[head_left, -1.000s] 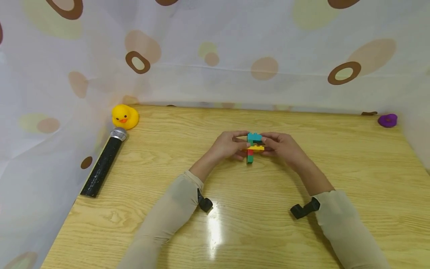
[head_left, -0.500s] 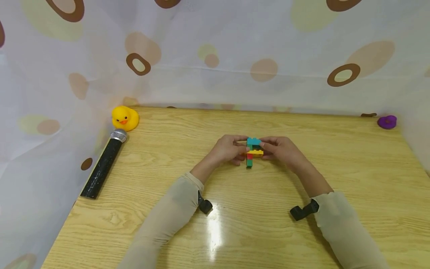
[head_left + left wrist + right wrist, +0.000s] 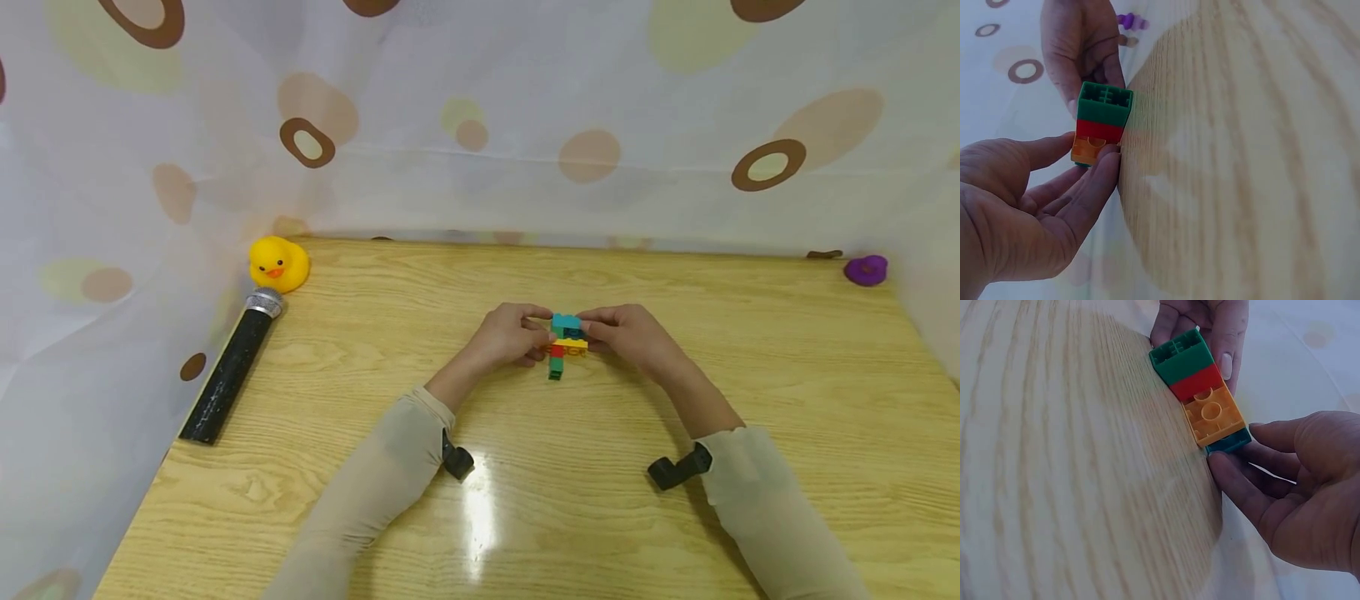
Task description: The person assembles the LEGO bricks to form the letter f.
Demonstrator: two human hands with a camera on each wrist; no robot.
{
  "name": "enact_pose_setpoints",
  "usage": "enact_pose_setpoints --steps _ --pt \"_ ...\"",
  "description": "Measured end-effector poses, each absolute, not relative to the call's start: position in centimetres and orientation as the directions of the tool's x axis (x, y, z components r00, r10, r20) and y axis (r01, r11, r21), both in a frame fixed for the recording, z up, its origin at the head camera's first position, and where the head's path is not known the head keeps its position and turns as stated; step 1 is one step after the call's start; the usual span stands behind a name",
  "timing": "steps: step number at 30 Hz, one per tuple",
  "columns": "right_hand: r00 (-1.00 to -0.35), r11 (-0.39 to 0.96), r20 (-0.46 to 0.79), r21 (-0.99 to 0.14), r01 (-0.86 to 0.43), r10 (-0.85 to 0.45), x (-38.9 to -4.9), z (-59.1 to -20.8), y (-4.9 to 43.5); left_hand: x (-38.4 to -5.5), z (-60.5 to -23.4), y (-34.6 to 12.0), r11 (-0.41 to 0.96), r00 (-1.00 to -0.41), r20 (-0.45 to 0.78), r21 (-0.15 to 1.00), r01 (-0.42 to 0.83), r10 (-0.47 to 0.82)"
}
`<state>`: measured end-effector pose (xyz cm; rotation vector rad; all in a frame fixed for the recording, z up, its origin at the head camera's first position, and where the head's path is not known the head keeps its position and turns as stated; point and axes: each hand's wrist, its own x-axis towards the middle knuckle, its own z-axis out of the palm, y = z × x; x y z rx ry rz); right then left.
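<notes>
Both hands hold one build of toy building bricks above the middle of the wooden table. Its top is a blue brick (image 3: 566,321); under that come a green brick, a wider yellow brick (image 3: 572,343), a red brick (image 3: 557,352) and a lower green brick (image 3: 556,365). My left hand (image 3: 504,337) pinches the yellow brick's left end between thumb and fingers. My right hand (image 3: 628,337) pinches the blue brick's right end. The build tilts, so the hollow underside of the lower green brick (image 3: 1104,111) shows in the left wrist view, and the yellow brick's in the right wrist view.
A yellow rubber duck (image 3: 278,263) and a black microphone (image 3: 234,367) with a silver head lie at the table's left. A small purple toy (image 3: 866,270) is in the far right corner. A white patterned sheet (image 3: 465,183) borders the table (image 3: 570,500).
The build has tipped so that its underside faces the head camera more, and it sits slightly nearer to me. Both hands have kept their hold on it.
</notes>
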<state>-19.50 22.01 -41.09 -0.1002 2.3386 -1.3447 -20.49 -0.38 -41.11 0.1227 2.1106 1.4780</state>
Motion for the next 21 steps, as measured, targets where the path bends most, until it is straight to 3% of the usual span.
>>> enact_pose_setpoints --steps 17,21 --pt "-0.902 0.550 -0.308 -0.829 0.098 -0.303 -19.4 -41.1 22.4 -19.7 -40.6 -0.3 0.428 -0.865 -0.350 0.886 -0.180 0.360" --pt "-0.906 0.592 -0.273 -0.806 0.032 -0.323 -19.2 -40.9 23.2 -19.6 -40.5 -1.3 0.490 -0.885 -0.287 0.868 -0.078 0.367"
